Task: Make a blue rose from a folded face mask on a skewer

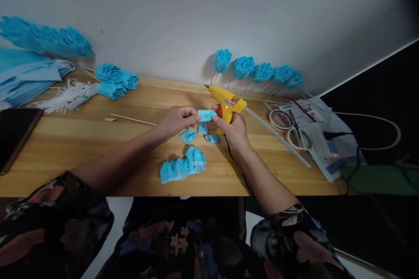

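Between my two hands a small blue fabric piece (206, 116) is stretched flat above the table. My left hand (179, 120) pinches its left end between thumb and fingers. Wrapped round a yellow hot glue gun (224, 96), my right hand (235, 130) also presses its thumb on the piece's right end. The gun's nozzle points up and left, and an orange light glows on its body. A clear glue stick (278, 137) juts from its back. Below the hands lie several loose blue petals (188, 136) and a row of overlapping blue petals (182, 165).
Blue fabric flowers on sticks (244, 67) lean on the wall, with a flower bunch (113, 79) farther left. A wooden stick (132, 119) lies by my left wrist. At left are blue masks (29, 74) and a phone (18, 135). Scissors (298, 138) and a power strip (322, 139) sit right.
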`<state>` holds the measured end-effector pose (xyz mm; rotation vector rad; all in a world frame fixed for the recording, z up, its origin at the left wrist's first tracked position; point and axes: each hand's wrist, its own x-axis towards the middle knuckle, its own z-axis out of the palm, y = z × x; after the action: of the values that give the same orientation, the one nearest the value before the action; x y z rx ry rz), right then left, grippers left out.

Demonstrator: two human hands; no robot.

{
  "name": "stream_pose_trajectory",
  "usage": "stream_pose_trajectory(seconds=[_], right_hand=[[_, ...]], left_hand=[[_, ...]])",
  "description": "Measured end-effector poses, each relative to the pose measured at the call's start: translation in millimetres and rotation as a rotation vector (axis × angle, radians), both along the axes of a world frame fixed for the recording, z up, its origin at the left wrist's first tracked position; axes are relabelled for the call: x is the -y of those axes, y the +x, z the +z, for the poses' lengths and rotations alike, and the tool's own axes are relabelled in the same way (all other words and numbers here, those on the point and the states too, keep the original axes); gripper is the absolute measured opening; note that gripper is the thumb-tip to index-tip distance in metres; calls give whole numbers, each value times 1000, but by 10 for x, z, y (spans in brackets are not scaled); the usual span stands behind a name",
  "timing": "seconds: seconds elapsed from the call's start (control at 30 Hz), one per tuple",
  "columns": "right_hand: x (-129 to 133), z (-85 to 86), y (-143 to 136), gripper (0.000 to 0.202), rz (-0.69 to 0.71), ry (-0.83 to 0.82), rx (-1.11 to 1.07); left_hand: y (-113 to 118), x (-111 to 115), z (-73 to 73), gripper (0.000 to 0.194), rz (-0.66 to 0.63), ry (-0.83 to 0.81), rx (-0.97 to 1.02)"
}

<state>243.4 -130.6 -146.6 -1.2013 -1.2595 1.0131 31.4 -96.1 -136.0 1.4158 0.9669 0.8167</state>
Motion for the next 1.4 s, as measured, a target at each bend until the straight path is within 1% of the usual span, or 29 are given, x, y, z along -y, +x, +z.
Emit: stream_pose_trajectory(seconds=[0.1,0.23,0.3,0.4,0.53,0.63,0.77,0.93,1.1,1.2,1.3,1.4], right_hand=[[-6,17,25,53,3,-8,-21],[-56,52,113,57,-63,-8,-109],[-85,56,152,58,-76,-16,-141],[-102,45,165,59,-57,-52,-145],[-71,29,108,60,-22,-84,-143],[-48,27,59,61,3,-92,-146],[-40,24,27,62,15,-108,-157],[-38,17,52,55,11,-87,-147],[-41,13,74,50,25,-82,-108],[-52,12,77,50,14,-75,-109],[-58,12,80,51,22,-73,-109],[-51,13,74,50,34,-73,-104]], left_hand=[[-8,-16,7,24,38,-6,-5],[-21,-38,26,25,122,-3,14],[-22,-41,27,26,140,8,38],[-20,-36,12,28,133,8,42],[-13,-14,-9,29,101,29,21],[0,13,-3,29,68,62,19],[19,49,17,27,61,99,-4],[19,48,15,26,25,30,5],[-23,3,13,36,-75,-34,59],[-56,-26,19,39,-29,-45,88],[-73,-45,17,36,44,-22,96],[-66,-52,0,32,53,-13,95]])
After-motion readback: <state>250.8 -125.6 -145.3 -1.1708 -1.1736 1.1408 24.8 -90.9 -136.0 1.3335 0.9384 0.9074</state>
